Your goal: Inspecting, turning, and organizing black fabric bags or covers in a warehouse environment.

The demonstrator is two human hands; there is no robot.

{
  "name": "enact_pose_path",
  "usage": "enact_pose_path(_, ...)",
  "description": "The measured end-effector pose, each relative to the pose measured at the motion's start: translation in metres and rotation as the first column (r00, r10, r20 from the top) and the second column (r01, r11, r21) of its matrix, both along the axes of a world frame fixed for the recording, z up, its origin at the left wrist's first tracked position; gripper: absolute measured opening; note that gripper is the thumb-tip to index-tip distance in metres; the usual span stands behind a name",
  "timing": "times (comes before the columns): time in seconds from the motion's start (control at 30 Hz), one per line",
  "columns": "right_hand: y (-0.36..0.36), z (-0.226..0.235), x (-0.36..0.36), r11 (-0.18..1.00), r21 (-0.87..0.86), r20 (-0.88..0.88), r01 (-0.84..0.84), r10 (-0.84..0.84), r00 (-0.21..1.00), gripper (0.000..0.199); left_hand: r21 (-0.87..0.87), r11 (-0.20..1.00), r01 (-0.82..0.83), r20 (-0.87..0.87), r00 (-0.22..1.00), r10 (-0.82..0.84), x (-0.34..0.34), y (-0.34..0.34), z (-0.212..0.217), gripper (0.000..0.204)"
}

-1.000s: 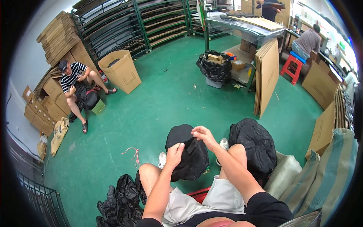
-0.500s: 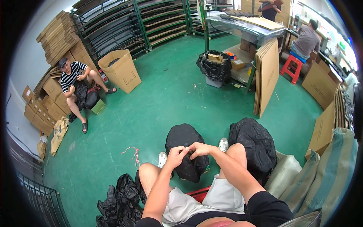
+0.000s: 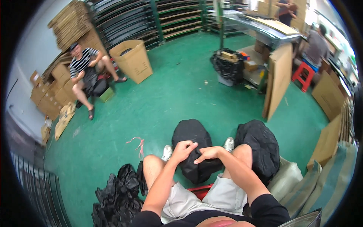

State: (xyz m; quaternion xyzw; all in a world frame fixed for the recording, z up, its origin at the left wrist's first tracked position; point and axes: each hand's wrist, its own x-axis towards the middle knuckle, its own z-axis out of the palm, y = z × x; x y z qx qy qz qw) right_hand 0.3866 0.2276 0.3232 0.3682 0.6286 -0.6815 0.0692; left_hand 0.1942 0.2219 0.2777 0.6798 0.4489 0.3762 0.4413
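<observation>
A rounded black cloth bundle [image 3: 191, 130] stands on the floor between my feet, its fabric creased toward the middle. Above its near side, my left hand [image 3: 184, 150] is closed, thumb on top, with its fingertips against the dark cloth; what they pinch is too small to make out. Just to the right, my right hand [image 3: 211, 153] is over the same bundle, with thumb and forefinger spread apart and nothing visible between them. Beside my right knee sits a second, larger black bundle [image 3: 259, 151]. Crumpled black bags [image 3: 119, 196] lie by my left leg.
Pink string [image 3: 140, 145] lies on the green floor. White and striped sacks [image 3: 334, 178] crowd the right side. Ahead are a large carton [image 3: 132, 62], a lined bin [image 3: 228, 66], leaning cardboard [image 3: 280, 81] and a red stool [image 3: 303, 75]. A seated person [image 3: 87, 68] handles black cloth at far left.
My hands, close together before, have drawn slightly apart, and my right thumb and forefinger have spread. The whole view has shifted, so the surroundings appear further right.
</observation>
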Motion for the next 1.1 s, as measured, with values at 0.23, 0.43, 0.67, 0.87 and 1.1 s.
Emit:
enact_pose_path(0.23,0.005,-0.046,0.032,0.761,-0.514,-0.410,0.396,-0.623,0.666,0.054,-0.011,0.970,-0.245,0.231,0.943,0.240,0.021,0.008,-0.004,0.025)
enact_pose_path(0.43,0.015,-0.043,0.038,0.681,-0.606,-0.514,0.411,-0.730,0.451,0.048,-0.098,0.918,-0.384,0.236,0.887,0.397,0.001,0.021,-0.034,0.039)
enact_pose_path(0.67,0.025,-0.048,0.061,0.559,-0.721,-0.573,0.411,-0.813,0.100,0.046,-0.353,0.864,-0.359,0.117,0.899,0.421,0.015,0.011,-0.048,0.066)
enact_pose_path(0.87,0.040,-0.075,0.084,0.455,-0.712,-0.576,0.535,-0.814,-0.074,0.042,-0.608,0.750,-0.261,0.040,0.933,0.357,0.022,0.012,-0.065,0.069)
enact_pose_path(1.1,0.055,-0.099,0.109,0.408,-0.692,-0.580,0.595,-0.805,-0.123,0.042,-0.753,0.656,-0.049,0.134,0.965,0.226,0.049,-0.003,-0.061,0.033)
